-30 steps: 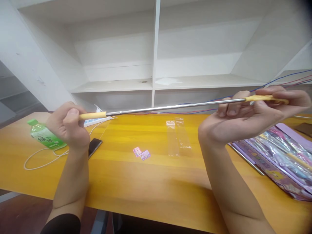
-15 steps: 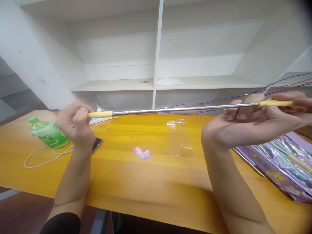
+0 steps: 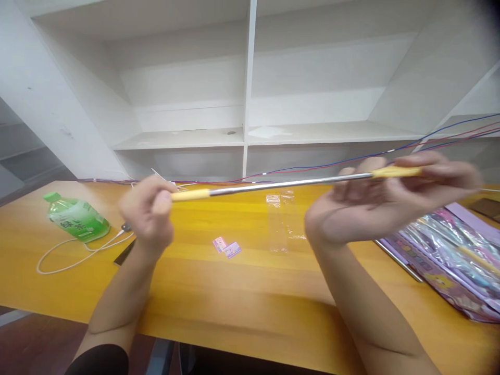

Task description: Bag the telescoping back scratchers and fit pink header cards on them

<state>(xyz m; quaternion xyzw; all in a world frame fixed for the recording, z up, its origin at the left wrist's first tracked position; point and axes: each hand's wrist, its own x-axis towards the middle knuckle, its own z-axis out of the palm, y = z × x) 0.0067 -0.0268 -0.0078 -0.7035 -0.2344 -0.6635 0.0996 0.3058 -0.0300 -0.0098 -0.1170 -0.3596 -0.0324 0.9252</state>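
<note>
A thin silver telescopic rod with yellow ends stretches across between my hands, above the table. My left hand is closed in a fist round the yellow grip at its left end. At the other end, my right hand pinches the shaped yellow tip, palm turned up and slightly blurred. The fingers partly hide that tip, so its full form does not show. Below the rod lie two clear plastic sleeves and two small printed cards.
A green-labelled bottle lies at the left beside a white cable and a dark flat device. Right, a purple printed case holds several plastic-wrapped items, a metal rod alongside. White shelving and coloured wires run behind.
My hands have come closer together, the left moving right and the right moving left. The visible silver part of the rod is shorter. Both hands keep their hold.
</note>
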